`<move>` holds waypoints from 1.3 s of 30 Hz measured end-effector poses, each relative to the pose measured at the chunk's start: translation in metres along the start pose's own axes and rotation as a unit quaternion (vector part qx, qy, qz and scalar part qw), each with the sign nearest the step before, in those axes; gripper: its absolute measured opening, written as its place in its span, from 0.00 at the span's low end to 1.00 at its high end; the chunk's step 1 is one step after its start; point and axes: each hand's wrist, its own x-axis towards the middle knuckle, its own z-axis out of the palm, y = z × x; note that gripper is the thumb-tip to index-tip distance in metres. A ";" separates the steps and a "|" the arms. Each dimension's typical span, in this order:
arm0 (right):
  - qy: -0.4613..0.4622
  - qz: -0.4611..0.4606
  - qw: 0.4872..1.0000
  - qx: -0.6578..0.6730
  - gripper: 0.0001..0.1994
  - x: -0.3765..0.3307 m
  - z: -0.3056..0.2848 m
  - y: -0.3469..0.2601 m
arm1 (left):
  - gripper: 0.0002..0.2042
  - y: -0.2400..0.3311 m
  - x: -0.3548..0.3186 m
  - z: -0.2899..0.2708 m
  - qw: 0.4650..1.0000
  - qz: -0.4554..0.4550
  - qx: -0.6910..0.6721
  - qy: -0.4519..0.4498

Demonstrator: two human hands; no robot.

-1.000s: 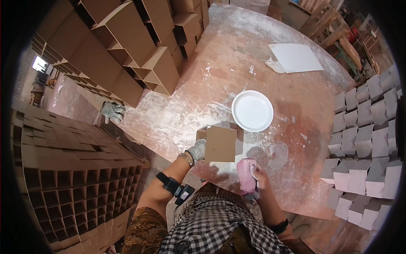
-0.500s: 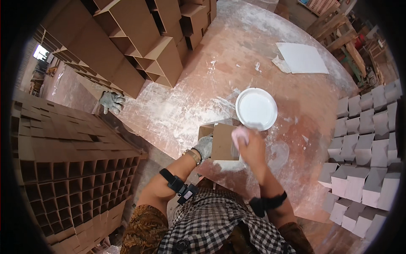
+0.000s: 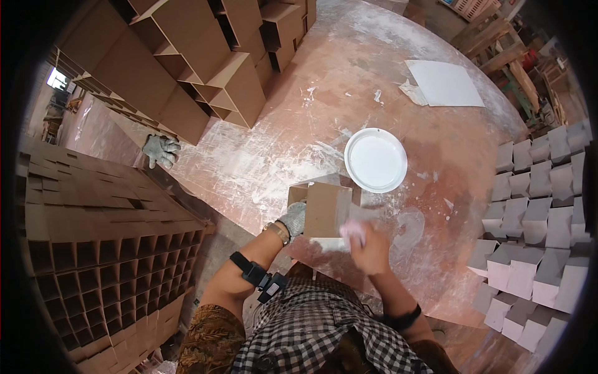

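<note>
While the gloved left hand [image 3: 294, 218] grips the left edge of a small brown cardboard box [image 3: 326, 209] with closed fingers, the right hand [image 3: 372, 246] presses a pink cloth [image 3: 352, 232] against its lower right corner, fingers curled around it. Just beyond them sits a round white bowl [image 3: 375, 160] on the dusty worktop [image 3: 324, 100].
</note>
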 end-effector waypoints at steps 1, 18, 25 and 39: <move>-0.039 -0.009 0.999 0.003 0.11 -0.016 -0.009 -0.008 | 0.17 0.000 0.000 0.000 1.000 -0.002 0.000 -0.001; -0.035 0.082 0.972 -0.217 0.12 0.143 -0.031 0.053 | 0.16 -0.001 0.001 0.001 1.000 -0.016 -0.022 0.009; -0.017 0.082 0.996 -0.013 0.16 0.148 -0.044 0.087 | 0.16 0.000 0.000 0.000 0.999 -0.019 -0.031 0.015; 0.010 -0.135 0.990 0.043 0.12 0.074 -0.043 0.012 | 0.16 0.005 -0.002 -0.002 0.998 -0.037 -0.049 0.020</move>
